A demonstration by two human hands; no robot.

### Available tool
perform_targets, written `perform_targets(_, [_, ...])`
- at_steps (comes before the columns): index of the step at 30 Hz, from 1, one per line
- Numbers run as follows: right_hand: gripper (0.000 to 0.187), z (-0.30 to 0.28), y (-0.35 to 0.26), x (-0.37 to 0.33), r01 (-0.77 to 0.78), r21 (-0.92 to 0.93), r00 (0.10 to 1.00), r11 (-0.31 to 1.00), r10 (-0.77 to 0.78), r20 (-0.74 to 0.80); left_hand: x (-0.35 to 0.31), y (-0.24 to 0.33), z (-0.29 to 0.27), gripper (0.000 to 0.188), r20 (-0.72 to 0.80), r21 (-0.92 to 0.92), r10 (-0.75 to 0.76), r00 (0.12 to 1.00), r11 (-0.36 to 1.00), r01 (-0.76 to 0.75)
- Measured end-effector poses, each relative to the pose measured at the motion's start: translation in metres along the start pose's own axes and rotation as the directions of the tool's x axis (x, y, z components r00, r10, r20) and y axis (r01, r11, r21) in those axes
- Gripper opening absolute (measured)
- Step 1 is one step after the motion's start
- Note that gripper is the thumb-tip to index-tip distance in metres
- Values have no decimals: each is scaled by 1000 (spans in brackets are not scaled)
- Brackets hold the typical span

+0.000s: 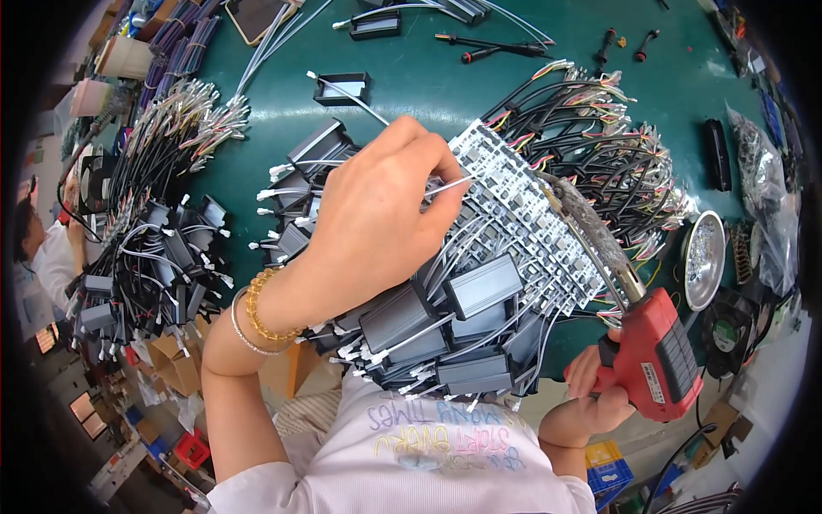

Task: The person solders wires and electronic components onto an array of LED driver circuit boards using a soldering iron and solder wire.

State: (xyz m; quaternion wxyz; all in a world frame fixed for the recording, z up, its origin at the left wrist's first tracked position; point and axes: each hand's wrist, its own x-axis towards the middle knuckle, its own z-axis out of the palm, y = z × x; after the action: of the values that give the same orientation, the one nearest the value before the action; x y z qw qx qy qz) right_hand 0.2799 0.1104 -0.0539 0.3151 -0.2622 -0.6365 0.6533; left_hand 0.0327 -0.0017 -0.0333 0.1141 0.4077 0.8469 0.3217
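Note:
My left hand (381, 210) is closed in a pinch on a thin grey wire (449, 185). One end of the wire lies against the white circuit board panel (522, 214); a white-tipped length (351, 96) sticks out beyond my knuckles. My right hand (591, 385) grips a red soldering gun (655, 355) by its handle. The gun's metal barrel and tip point up and left, along the panel's right side. Several black-and-grey metal housings (484, 287) with grey leads are heaped below and left of the panel. My left hand hides part of this heap.
A thick bundle of black cables (591, 146) with bare coloured ends lies behind the panel. Another cable bundle (171, 137) and more housings (163, 265) are at the left. A round metal dish (704, 261) and a small fan (728, 330) sit at the right.

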Motion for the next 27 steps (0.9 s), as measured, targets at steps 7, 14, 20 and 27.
perform_targets(7, [88, -1, 6, 0, -100, 4, 992, 995, 99, 84, -3, -7, 12, 11, -75, -67, -2, 997, 998, -3])
perform_targets(14, [85, 1, 10, 0, -126, 86, 991, 988, 122, 57, -3, -8, 11, 11, -68, -83, -17, 998, 996, 11])
perform_targets(20, [76, 2, 6, 15, -97, -22, 976, 995, 99, 196, -3, -9, 14, 11, -99, -118, -18, 995, 993, 6])
perform_targets(27, [50, -9, 11, 5, 53, -385, 994, 921, -11, 110, -4, -8, 13, 9, -74, -70, -23, 997, 997, 18])
